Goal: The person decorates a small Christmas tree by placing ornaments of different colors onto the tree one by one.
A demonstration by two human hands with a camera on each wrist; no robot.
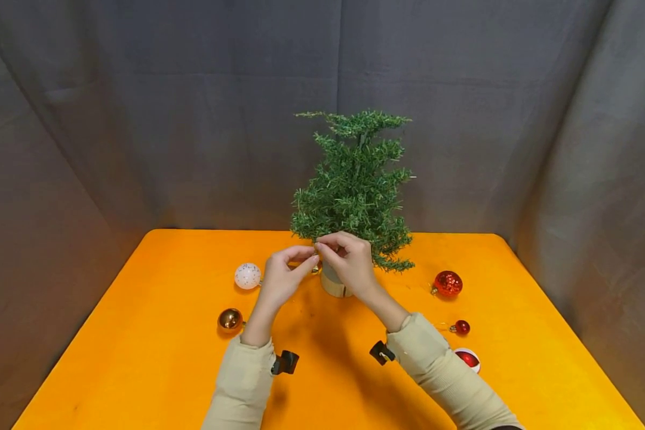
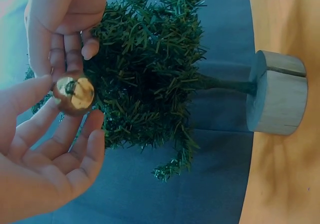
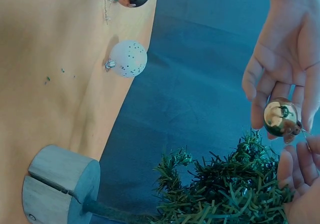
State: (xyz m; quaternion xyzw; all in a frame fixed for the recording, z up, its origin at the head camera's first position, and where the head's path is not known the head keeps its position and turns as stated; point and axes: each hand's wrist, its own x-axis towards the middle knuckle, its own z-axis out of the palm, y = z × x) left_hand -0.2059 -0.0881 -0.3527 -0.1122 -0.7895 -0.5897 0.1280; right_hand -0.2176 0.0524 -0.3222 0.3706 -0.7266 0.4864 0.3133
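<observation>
A small shiny gold bauble (image 1: 315, 270) hangs below the fingertips of both hands, in front of the green artificial tree (image 1: 355, 191). My left hand (image 1: 282, 278) has thumb and index finger pinched together at the bauble's top. Slightly higher, my right hand (image 1: 352, 263) pinches the thin hanging loop (image 3: 306, 134) with its thumb and index finger. In the left wrist view the gold ball (image 2: 75, 93) shows between the two hands, close to the branches. The tree stands upright on a round wooden base (image 2: 277, 93), partly hidden by the right hand in the head view.
On the orange table (image 1: 140, 370), a white speckled bauble (image 1: 247, 276) and a copper-coloured one (image 1: 230, 321) lie left. To the right are a red glittery bauble (image 1: 448, 283), a small red one (image 1: 462, 327) and a red-and-white one (image 1: 469, 359), partly behind the right sleeve. Grey curtains (image 1: 220, 149) surround the table.
</observation>
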